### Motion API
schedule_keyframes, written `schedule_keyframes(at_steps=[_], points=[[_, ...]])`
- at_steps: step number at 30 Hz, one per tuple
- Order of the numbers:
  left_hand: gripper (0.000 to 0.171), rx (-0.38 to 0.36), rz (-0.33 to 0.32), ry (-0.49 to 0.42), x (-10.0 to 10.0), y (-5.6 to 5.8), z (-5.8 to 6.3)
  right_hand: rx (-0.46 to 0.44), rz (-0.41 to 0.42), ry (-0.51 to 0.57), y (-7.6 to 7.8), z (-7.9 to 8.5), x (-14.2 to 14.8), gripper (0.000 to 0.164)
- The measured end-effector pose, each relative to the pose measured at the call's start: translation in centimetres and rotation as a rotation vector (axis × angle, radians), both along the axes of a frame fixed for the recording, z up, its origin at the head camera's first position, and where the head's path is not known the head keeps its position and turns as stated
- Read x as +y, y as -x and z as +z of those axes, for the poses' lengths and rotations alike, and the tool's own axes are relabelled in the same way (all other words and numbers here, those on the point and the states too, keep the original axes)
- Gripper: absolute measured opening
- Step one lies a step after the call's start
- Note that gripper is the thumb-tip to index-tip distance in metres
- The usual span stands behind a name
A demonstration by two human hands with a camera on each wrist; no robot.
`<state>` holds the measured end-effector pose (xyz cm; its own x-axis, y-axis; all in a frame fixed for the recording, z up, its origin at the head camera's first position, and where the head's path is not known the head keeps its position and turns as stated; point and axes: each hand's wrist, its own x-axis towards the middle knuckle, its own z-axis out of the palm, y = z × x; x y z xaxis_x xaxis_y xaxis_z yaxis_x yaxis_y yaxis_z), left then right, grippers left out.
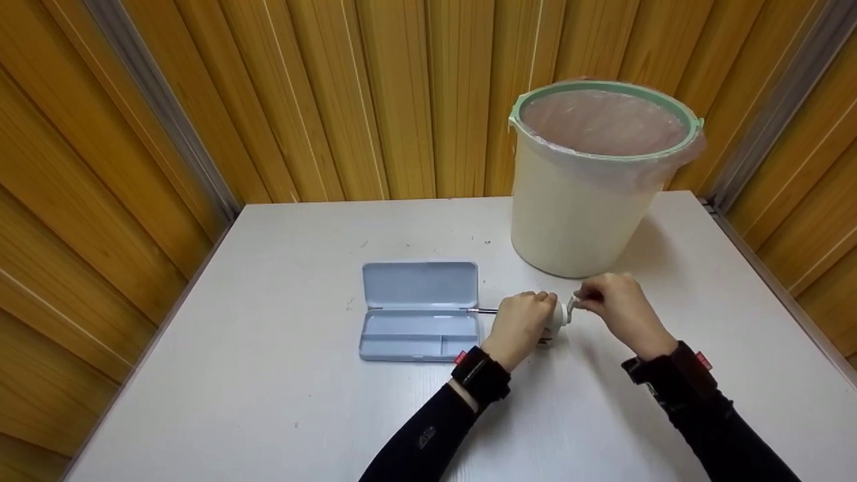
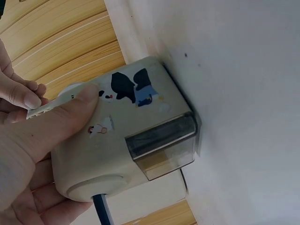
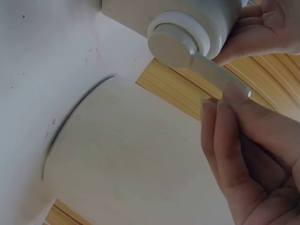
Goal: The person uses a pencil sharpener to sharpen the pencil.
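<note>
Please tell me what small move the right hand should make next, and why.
I would probably turn the crank slightly: the right hand pinches its outer end, the left hand grips the sharpener, and a dark pencil juts from the side opposite the crank.

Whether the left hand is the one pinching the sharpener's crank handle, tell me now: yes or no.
No, the right hand pinches the crank handle, while the left hand grips the sharpener.

Cream bin (image 1: 572,214), pinkish liner (image 1: 596,124), far right on white table (image 1: 234,375). Blue case (image 1: 420,284) open, nearer. Wood-look panelling (image 1: 395,94) behind.
</note>
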<state>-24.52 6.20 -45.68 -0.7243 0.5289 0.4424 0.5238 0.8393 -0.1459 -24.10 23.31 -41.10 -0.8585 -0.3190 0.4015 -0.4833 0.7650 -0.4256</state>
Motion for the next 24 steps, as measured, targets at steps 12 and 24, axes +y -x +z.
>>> schedule_keyframes(at_steps=[12, 24], points=[[0.018, 0.002, -0.019, -0.02, -0.1, 0.3, 0.1, -0.003, -0.064, -0.02, 1.6, 0.0, -0.7, 0.009], [0.019, 0.009, -0.037, -0.039, -0.3, 0.5, -0.3, -0.038, -0.092, -0.062, 3.8, -1.6, -1.3, 0.006]])
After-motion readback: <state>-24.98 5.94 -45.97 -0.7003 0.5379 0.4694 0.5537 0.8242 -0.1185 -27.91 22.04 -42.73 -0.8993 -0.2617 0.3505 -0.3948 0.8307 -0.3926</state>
